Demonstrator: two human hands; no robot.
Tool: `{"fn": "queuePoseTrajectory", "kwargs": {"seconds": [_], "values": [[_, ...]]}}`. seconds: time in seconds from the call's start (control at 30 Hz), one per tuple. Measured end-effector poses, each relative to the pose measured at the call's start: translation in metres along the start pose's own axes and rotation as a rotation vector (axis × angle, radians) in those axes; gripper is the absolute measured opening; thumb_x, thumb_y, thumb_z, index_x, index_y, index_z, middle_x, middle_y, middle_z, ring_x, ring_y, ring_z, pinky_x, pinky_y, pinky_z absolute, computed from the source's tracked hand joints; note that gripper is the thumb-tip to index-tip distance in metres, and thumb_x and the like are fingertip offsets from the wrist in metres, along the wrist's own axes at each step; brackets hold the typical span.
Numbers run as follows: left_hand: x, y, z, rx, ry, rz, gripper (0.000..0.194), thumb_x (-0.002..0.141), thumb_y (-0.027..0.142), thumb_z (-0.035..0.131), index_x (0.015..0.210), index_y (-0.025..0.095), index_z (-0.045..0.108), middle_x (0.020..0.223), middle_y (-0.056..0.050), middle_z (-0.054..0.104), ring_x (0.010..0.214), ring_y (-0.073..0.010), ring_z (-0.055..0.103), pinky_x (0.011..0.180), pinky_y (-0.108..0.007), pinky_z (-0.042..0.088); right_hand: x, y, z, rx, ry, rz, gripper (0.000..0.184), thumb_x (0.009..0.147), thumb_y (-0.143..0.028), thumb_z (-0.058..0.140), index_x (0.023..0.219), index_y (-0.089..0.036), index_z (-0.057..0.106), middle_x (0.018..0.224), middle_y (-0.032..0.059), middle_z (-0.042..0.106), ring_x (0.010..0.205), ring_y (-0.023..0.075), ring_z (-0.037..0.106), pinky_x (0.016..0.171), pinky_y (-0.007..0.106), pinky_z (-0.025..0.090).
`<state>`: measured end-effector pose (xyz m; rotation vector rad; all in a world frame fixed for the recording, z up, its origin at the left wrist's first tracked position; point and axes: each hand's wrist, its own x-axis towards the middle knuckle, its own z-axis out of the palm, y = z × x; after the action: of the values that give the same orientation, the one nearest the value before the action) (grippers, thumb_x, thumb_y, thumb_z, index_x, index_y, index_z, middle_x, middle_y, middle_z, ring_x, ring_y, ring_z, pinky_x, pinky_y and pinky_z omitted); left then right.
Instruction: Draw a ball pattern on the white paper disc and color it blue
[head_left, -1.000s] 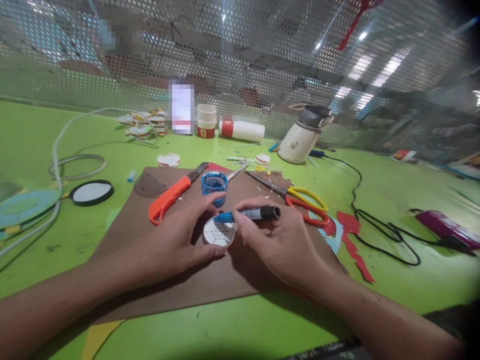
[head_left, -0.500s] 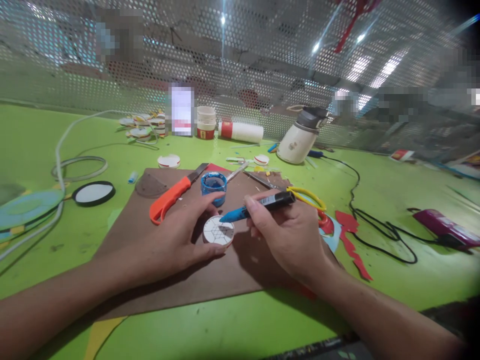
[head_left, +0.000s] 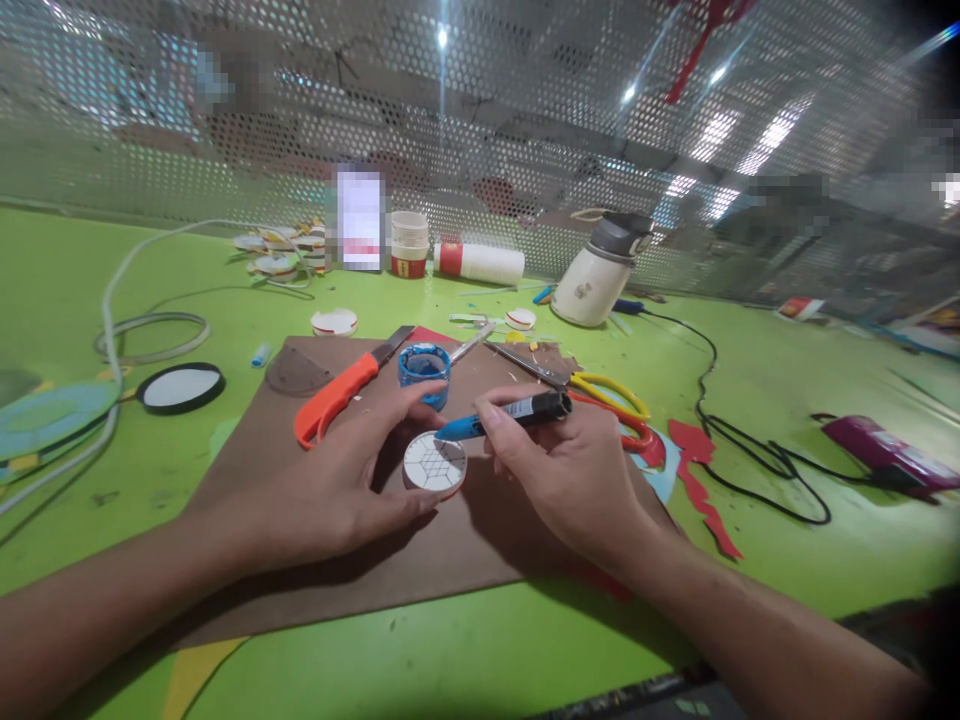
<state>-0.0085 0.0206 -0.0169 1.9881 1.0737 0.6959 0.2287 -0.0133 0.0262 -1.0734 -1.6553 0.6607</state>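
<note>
The right hand (head_left: 559, 455), its grip closed on a blue-and-black plastic marker (head_left: 525, 407), points that long axis leftward at the far edge of a round white web-patterned disc (head_left: 433, 465), which the left hand (head_left: 337, 480) clasps over the flat brown board (head_left: 360, 590).

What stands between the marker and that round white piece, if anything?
Nothing visible: the right hand holds the marker with its tip at the round white piece's far edge. The left hand is around the left side.

A white, dark-lidded bottle (head_left: 589, 288) stands on a green surface (head_left: 390, 665), right of stacked paper cups (head_left: 487, 264) lying sideways; red paper (head_left: 691, 441) lies near a black cord (head_left: 702, 385).
</note>
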Motion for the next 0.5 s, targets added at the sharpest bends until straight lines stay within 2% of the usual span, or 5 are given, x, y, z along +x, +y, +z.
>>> {"fn": "queuePoseTrajectory", "kwargs": {"seconds": [0.1,0.27,0.5], "values": [[0.0011,-0.0033,-0.0028,-0.014,0.003,0.019,0.095,0.092,0.055,0.086,0.177,0.027,0.053,0.16,-0.017,0.079,0.151,-0.0454,0.075,0.133,-0.062,0.058,0.0,0.0001,0.0001,0.026,-0.021,0.01,0.022,0.104,-0.031,0.078,0.085,-0.023,0.086,0.063,-0.0036,0.07,0.057,0.0152,0.065,0.057,0.026,0.056],[0.0018,-0.0044,-0.0019,-0.005,0.009,-0.017,0.103,0.09,0.065,0.088,0.178,0.027,0.053,0.162,-0.018,0.078,0.158,-0.0499,0.069,0.138,-0.069,0.053,-0.0001,0.0012,0.0009,0.038,-0.037,0.009,0.02,0.103,-0.028,0.079,0.085,-0.023,0.085,0.07,-0.0022,0.078,0.062,0.0156,0.071,0.061,0.025,0.059],[0.0011,-0.0046,0.0013,-0.036,0.004,0.018,0.09,0.093,0.059,0.087,0.173,0.028,0.059,0.16,-0.017,0.079,0.152,-0.0462,0.073,0.132,-0.065,0.058,-0.0006,0.0016,0.0009,0.009,-0.038,-0.008,0.025,0.104,-0.025,0.078,0.08,-0.023,0.083,0.069,-0.0018,0.079,0.063,0.0156,0.073,0.064,0.025,0.06]]}}
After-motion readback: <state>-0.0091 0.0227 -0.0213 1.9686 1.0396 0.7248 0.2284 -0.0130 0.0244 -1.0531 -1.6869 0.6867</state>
